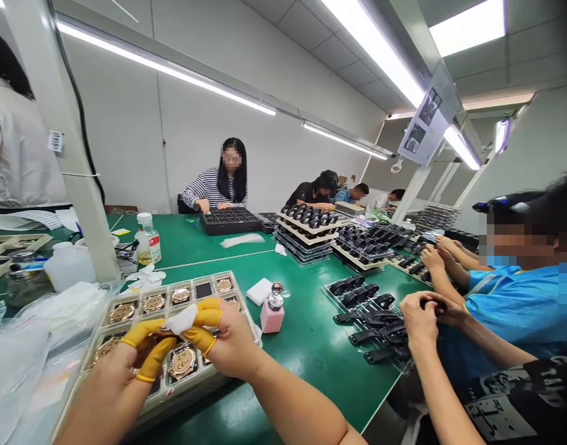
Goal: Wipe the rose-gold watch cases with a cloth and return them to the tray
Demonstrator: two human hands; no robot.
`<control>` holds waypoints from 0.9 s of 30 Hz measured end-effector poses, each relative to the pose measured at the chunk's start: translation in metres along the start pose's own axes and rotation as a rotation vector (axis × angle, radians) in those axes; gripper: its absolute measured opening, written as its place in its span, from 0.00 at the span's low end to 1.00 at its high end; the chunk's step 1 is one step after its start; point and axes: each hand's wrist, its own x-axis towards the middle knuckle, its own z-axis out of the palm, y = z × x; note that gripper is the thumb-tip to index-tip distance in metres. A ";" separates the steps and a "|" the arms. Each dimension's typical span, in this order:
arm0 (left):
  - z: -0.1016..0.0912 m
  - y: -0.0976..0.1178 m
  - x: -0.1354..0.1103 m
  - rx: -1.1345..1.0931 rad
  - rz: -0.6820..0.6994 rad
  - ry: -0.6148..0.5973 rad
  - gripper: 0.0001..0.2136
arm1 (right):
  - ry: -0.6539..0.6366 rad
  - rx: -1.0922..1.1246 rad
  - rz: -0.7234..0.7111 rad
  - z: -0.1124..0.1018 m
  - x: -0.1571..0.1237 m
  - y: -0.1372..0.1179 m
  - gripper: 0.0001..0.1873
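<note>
My left hand [130,364] and my right hand [225,334] meet above a cream tray [165,402], with yellow finger cots on several fingertips. A white wipe [182,318] is pinched in my right hand and reaches over to the left fingertips. My left fingers are closed on a small piece, mostly hidden by the wipe and fingers. Round gold-coloured watch cases [182,361] with printed backs lie in the tray's compartments. One back-row compartment [203,290] shows only its dark bottom. My hands hide part of the tray.
Beyond the tray stand a pink pump bottle [272,316] and a white block [260,291]. Clear bags [18,364] and a white bottle [70,267] lie left. Black watches [371,315] on clear trays are right, beside a co-worker's hands [422,321]. Stacked trays [306,232] rise farther back.
</note>
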 end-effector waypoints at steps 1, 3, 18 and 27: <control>0.000 0.004 -0.002 -0.011 0.009 -0.048 0.15 | 0.032 0.021 0.037 0.000 0.000 0.000 0.12; 0.001 0.012 -0.006 -0.035 0.016 -0.130 0.14 | 0.041 0.126 0.162 0.002 0.000 0.002 0.11; -0.011 0.058 0.008 -0.866 -0.325 -0.205 0.17 | -0.025 -0.255 -0.115 0.005 -0.016 0.007 0.13; -0.010 0.059 0.001 -0.548 0.016 -0.099 0.09 | 0.158 0.102 0.173 0.009 -0.017 0.009 0.08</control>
